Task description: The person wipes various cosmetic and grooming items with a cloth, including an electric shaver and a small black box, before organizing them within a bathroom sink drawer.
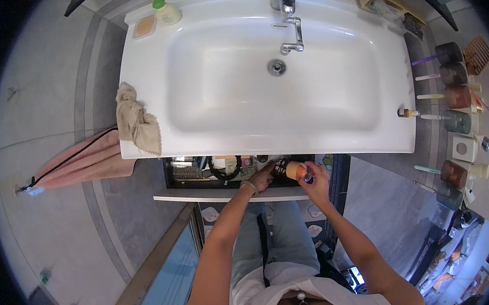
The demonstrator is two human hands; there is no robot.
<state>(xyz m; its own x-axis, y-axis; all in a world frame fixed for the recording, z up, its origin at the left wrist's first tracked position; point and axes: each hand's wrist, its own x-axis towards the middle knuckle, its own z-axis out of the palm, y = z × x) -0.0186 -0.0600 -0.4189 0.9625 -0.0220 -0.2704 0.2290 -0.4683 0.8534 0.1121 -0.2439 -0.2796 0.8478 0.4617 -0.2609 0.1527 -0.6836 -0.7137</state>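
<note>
An open drawer [225,194] sticks out under the sink's front edge, and both my hands are at it. In my right hand [316,182] is a small container with a peach-orange body [295,170], tilted over the drawer's right part; a purple-blue bit shows by my fingers. My left hand [262,179], with a pale bracelet at the wrist, reaches inside. Its fingers close at a dark openwork piece [280,167], whose kind I cannot make out. Left of it lies a black ring-shaped band [225,168] among small packets and boxes.
Above the drawer spreads a white sink [276,116] with a chrome faucet [287,2]. A beige cloth [138,120] hangs over its left edge. A green-capped bottle [166,11] stands at the back left, a tiny bottle [406,113] at the right rim. Wall cups [456,97] hold toothbrushes.
</note>
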